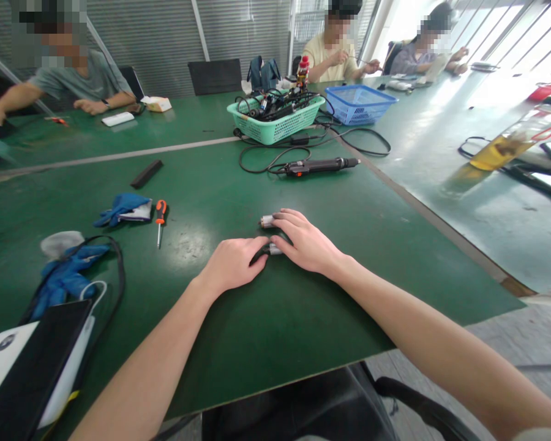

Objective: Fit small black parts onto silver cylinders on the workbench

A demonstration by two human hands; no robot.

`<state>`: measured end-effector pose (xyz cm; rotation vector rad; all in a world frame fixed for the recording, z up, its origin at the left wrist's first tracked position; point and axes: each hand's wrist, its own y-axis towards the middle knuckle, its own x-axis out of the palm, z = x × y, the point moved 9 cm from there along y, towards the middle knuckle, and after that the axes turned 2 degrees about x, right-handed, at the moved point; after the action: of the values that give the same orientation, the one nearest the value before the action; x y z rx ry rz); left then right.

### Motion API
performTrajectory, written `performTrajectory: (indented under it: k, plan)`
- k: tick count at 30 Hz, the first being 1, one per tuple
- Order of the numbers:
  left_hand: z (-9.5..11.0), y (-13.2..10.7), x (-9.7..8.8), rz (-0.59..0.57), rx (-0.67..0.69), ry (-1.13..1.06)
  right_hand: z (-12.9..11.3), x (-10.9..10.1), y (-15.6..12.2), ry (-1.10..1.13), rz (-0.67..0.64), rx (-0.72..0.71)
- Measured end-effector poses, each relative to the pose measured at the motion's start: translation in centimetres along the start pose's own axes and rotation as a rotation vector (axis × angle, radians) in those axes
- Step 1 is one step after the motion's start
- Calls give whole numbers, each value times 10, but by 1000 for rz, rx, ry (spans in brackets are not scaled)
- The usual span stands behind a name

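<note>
My left hand point(236, 263) is closed, its thumb and index finger around the dark end of a small silver-and-black cylindrical part point(274, 248). My right hand point(305, 242) lies just right of it, thumb at that part's silver end and fingertips on a second small silver cylinder point(266, 221). This second cylinder has a dark tip pointing left. Fingers hide portions of both pieces, so their exact kind is unclear. An orange-and-black screwdriver point(160, 214) lies on the green table left of my hands. Beyond them rests a black electric screwdriver point(321, 166) with its cord.
Blue gloves point(67, 275), a black phone point(41, 367) and a white device point(0, 349) lie at left. A dark bar point(147, 174) is farther back. A green basket point(280, 125) of tools and a blue basket point(360, 110) stand behind. Several people sit around the table.
</note>
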<state>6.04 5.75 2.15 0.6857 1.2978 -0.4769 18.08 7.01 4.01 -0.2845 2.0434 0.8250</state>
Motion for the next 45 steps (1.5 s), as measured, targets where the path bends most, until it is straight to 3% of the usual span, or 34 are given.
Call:
performTrajectory:
  k: [11, 19, 45]
  plan:
    - [-1, 0, 1, 1, -3, 3, -15, -13, -3, 64, 24, -32]
    - [-1, 0, 2, -5, 17, -19, -14, 10, -8, 15, -169, 17]
    - [2, -1, 3, -10, 73, 28, -15, 16, -9, 88, -201, -18]
